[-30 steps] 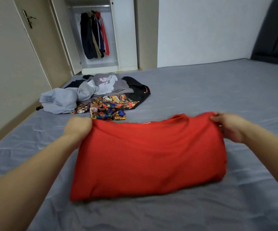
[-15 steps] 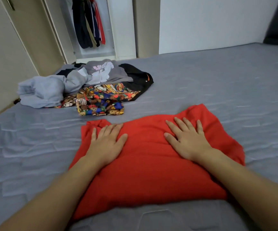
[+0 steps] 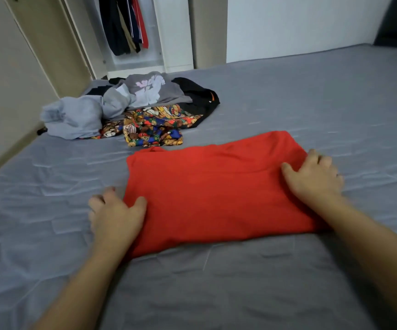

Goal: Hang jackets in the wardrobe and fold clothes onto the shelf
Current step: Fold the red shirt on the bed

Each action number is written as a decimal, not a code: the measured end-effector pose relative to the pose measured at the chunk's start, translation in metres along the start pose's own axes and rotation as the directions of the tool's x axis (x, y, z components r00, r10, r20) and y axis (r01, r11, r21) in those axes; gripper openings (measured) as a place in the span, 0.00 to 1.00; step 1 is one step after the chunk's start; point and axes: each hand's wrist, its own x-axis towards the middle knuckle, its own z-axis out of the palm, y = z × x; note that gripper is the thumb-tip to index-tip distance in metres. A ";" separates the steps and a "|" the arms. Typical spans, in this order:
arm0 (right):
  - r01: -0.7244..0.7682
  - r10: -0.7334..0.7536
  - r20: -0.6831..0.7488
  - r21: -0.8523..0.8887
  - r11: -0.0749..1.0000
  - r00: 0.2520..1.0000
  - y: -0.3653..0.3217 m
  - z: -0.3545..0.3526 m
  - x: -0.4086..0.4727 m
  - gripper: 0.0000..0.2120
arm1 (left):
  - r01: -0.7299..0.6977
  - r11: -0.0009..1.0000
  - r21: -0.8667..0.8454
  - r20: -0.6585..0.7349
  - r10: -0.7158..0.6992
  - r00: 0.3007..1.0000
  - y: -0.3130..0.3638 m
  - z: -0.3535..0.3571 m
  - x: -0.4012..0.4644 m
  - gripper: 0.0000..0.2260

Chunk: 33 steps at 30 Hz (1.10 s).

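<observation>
We had the folded red shirt (image 3: 216,194) lying flat on the grey bed sheet (image 3: 311,103), our left hand (image 3: 116,217) at its left edge with the thumb on the cloth and the fingers curled on the sheet beside it, our right hand (image 3: 316,175) at its right edge with the thumb on top and the fingers bent over the side; we could not tell whether either hand truly gripped the fabric. Beyond the shirt lay a bear-print garment (image 3: 154,127), a grey sweatshirt (image 3: 149,91), a pale blue garment (image 3: 73,117) and a black garment (image 3: 199,96), and jackets (image 3: 123,22) hung in the open wardrobe (image 3: 176,32).
</observation>
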 end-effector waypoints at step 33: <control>0.551 -0.550 0.046 -0.117 0.826 0.834 -0.056 -0.031 -0.001 0.22 | 0.089 0.993 -0.079 0.325 -0.059 0.944 0.066 0.012 0.070 0.25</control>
